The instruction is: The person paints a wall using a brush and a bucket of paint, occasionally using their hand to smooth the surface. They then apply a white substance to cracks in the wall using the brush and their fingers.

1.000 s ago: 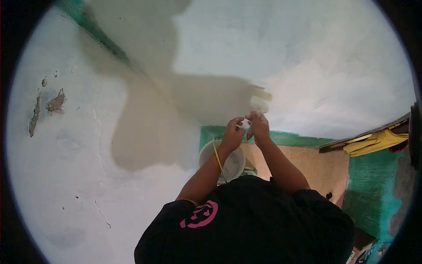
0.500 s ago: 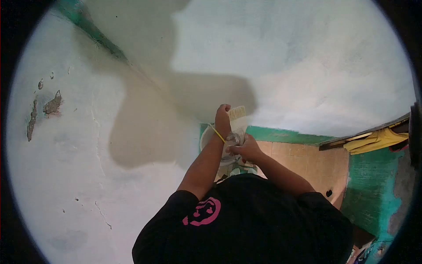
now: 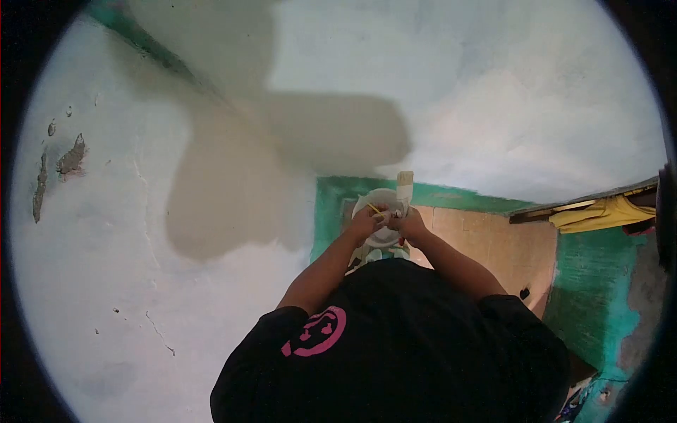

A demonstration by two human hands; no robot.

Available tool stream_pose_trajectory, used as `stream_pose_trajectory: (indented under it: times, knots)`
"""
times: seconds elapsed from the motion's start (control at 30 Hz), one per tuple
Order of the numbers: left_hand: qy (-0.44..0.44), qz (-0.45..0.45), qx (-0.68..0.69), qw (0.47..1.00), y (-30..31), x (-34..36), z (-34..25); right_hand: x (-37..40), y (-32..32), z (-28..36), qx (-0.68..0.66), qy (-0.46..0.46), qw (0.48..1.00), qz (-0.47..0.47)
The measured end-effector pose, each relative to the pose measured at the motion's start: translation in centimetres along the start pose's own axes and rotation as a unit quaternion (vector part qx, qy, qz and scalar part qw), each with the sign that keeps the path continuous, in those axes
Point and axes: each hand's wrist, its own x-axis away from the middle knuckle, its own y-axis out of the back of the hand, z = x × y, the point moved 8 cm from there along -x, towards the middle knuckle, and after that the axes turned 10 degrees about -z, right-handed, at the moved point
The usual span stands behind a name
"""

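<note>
My left hand [image 3: 364, 223] is closed over a white bucket [image 3: 381, 240], with a thin yellow stick [image 3: 376, 209] across its fingers. My right hand [image 3: 412, 226] is beside it, closed on a flat paintbrush. The brush's pale bristles [image 3: 405, 178] point away from me, toward the wall, and a small red part [image 3: 402, 241] shows below the hand. The fingertips of both hands nearly meet above the bucket. Something small and pale lies between them, too small to make out. My hands and forearms partly cover the bucket's opening.
A whitish wall [image 3: 493, 106] with a green lower band [image 3: 451, 196] stands ahead. The left wall [image 3: 233, 317] has chipped patches [image 3: 71, 156] and cracks. Tan floor tiles [image 3: 486, 247] lie to the right, with a yellow cloth [image 3: 603, 213] beyond them.
My left hand has drawn back from near the bristles to above the bucket. The brush has turned from slanting left to nearly upright in view and shifted right. The view has moved slightly.
</note>
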Motion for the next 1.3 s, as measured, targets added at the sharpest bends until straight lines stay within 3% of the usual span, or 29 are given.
stream_pose_trajectory:
  times: [0.03, 0.1, 0.2, 0.27, 0.4, 0.47, 0.5, 0.57, 0.6, 0.63, 0.67, 0.7, 0.77, 0.8, 0.87, 0.93, 1.0, 1.07, 1.2, 1.3]
  knots:
    - [0.004, -0.002, 0.001, 1.000, 0.0, 0.4, 0.0, 0.2, 0.3, -0.5, 0.020, 0.000, 1.000, -0.009]
    - [0.076, 0.005, 0.248, 0.966, -0.2, 0.5, 0.5, 0.2, 0.7, -1.5, 0.042, -0.003, 0.999, -0.016]
    - [0.138, -0.072, 0.299, 0.941, 0.4, -0.9, 1.4, -0.4, 0.9, -2.4, 0.159, 0.046, 0.986, -0.021]
    - [0.144, -0.108, 0.294, 0.939, 1.1, -1.0, 2.1, -0.7, 1.8, -4.9, 0.129, -0.096, 0.986, -0.043]
    - [0.123, -0.159, 0.278, 0.939, 2.9, -0.2, 3.5, -0.5, 3.6, -5.7, 0.122, -0.101, 0.986, -0.053]
    - [0.098, -0.158, 0.260, 0.947, 3.8, 0.5, 3.9, -0.2, 3.1, -3.6, 0.306, 0.091, 0.947, -0.035]
    - [0.071, -0.159, 0.247, 0.953, 4.4, 0.9, 3.9, 0.0, 3.1, -3.7, 0.303, 0.088, 0.948, -0.036]
    - [0.050, -0.144, 0.219, 0.964, 5.1, 2.3, 3.6, 0.5, 1.6, -5.7, 0.226, -0.035, 0.970, 0.075]
    - [0.026, -0.127, 0.195, 0.972, 5.1, 3.0, 3.0, -0.6, 1.9, -7.0, 0.225, -0.038, 0.971, 0.076]
    - [0.029, -0.130, 0.196, 0.972, 5.5, 3.6, 3.2, -1.3, -0.1, -6.7, 0.366, 0.255, 0.877, 0.178]
    - [0.019, -0.092, 0.215, 0.972, 5.3, 4.1, 3.1, 0.9, -2.1, -7.8, 0.458, 0.517, 0.675, 0.259]
    - [0.009, -0.055, 0.235, 0.970, 5.0, 4.8, 2.9, 0.8, -2.5, -8.6, 0.456, 0.515, 0.677, 0.263]
    - [0.005, -0.048, 0.212, 0.976, 5.0, 6.2, 3.0, -1.5, -2.4, -12.5, 0.436, 0.239, 0.806, 0.323]
    - [-0.001, -0.036, 0.187, 0.982, 4.8, 6.9, 2.8, -0.4, -3.2, -10.7, 0.434, 0.238, 0.806, 0.325]
    - [0.015, -0.040, 0.176, 0.984, 5.1, 7.9, 2.8, 2.0, -2.6, -6.5, 0.457, -0.035, 0.855, 0.242]
    - [0.032, -0.042, 0.164, 0.985, 5.3, 8.7, 3.1, 0.5, -2.0, -8.7, 0.465, -0.009, 0.856, 0.226]
    - [0.076, -0.021, 0.235, 0.969, 5.0, 9.3, 3.6, 0.9, -2.2, -7.5, 0.472, 0.018, 0.856, 0.209]
    - [0.076, 0.003, 0.247, 0.966, 4.3, 9.5, 3.4, 1.5, -0.5, -5.8, 0.349, -0.073, 0.929, 0.104]
    - [0.071, 0.071, 0.245, 0.964, 1.9, 10.2, 1.8, 1.9, -1.3, -3.8, 0.323, -0.050, 0.934, 0.147]
    - [0.084, 0.088, 0.231, 0.965, 1.1, 9.9, 1.7, -0.9, 0.0, -8.8, 0.315, -0.106, 0.936, 0.116]
